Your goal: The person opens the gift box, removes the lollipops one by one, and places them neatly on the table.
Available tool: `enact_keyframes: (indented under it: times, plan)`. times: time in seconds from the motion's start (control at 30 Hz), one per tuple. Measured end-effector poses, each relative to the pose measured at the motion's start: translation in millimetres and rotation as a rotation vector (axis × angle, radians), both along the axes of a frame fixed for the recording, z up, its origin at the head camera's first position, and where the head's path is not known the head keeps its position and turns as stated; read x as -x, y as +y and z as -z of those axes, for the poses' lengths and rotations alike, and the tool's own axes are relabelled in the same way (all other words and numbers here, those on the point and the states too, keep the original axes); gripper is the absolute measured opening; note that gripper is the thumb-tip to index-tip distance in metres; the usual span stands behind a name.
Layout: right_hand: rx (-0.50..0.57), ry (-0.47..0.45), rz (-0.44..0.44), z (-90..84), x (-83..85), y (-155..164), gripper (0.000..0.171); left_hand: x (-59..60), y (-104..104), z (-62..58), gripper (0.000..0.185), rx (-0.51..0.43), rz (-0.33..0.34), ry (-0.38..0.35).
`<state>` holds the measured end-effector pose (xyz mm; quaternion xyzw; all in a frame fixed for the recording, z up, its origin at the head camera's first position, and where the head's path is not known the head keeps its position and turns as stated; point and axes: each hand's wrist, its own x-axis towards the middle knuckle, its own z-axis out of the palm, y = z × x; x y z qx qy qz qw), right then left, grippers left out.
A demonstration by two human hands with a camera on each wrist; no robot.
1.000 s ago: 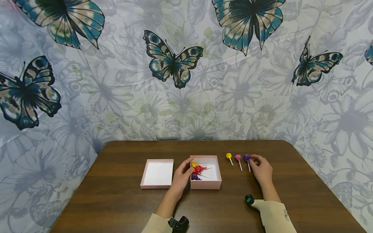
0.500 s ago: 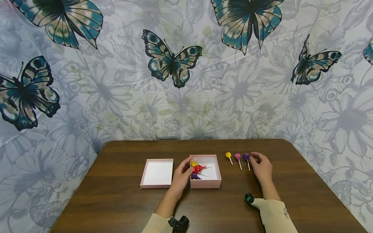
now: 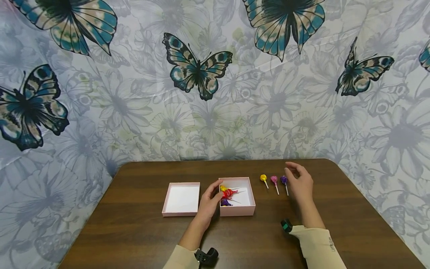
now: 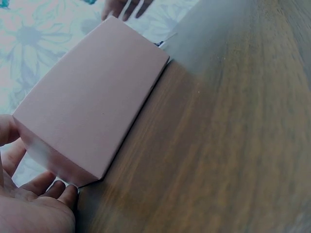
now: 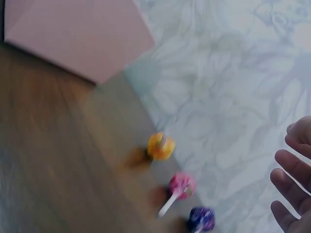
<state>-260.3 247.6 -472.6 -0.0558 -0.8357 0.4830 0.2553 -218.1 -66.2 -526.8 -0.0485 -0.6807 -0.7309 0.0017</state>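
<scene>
In the head view, my left hand [image 3: 209, 200] rests at the left wall of an open pink box [image 3: 237, 211], thumb and forefinger at its rim. The left wrist view shows its bent fingers against the outside of that wall. Inside the box lie several wrapped lollipops, including a red one [image 3: 228, 193], a yellow one [image 3: 223, 188] and a purple one [image 3: 225, 202]. My right hand [image 3: 301, 185] hovers just right of a purple lollipop [image 3: 283, 179], holding nothing, fingers loosely bent and apart. Left of that one are a pink lollipop [image 3: 274, 179] and a yellow lollipop [image 3: 263, 177], in a row.
A shallow pink-edged box lid [image 3: 181, 200], white inside, lies left of my left hand. The brown wooden table [image 3: 141, 239] ends at a cloth backdrop [image 3: 215, 130] printed with butterflies and flowers.
My right hand has come away from the purple lollipop and moved up toward the table's far edge. That lollipop stays in the row. My left hand keeps its place at the box.
</scene>
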Motion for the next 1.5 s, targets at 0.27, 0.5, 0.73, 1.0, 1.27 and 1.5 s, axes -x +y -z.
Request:
enact_keyframes:
  times: [0.27, 0.5, 0.73, 1.0, 1.27, 1.5]
  plan:
    - [0.003, 0.045, -0.064, -28.3, -10.6, -19, 0.027, 0.9, -1, 0.1, 0.042, -0.003, 0.000, -0.004]
    - [0.144, 0.109, -0.226, -52.1, -23.4, -36, 0.028, 0.8, -2, 1.5, 0.042, 0.023, -0.015, -0.014]
    - [0.138, 0.138, -0.360, -68.3, -36.5, -56, 0.026, -1.3, -3, -2.8, 0.042, 0.025, -0.008, -0.022]
    - [0.027, 0.090, -0.494, -63.2, -41.3, -72, 0.023, -0.9, -1, -4.2, 0.042, 0.037, 0.000, -0.026]
    - [-0.069, 0.077, -0.613, -51.5, -40.5, -85, 0.021, -2.8, 1, -2.9, 0.041, 0.034, 0.007, -0.025]
    - [-0.118, 0.015, -0.685, -42.2, -34.5, -97, 0.023, -2.2, 1, -3.7, 0.041, 0.032, 0.003, -0.039]
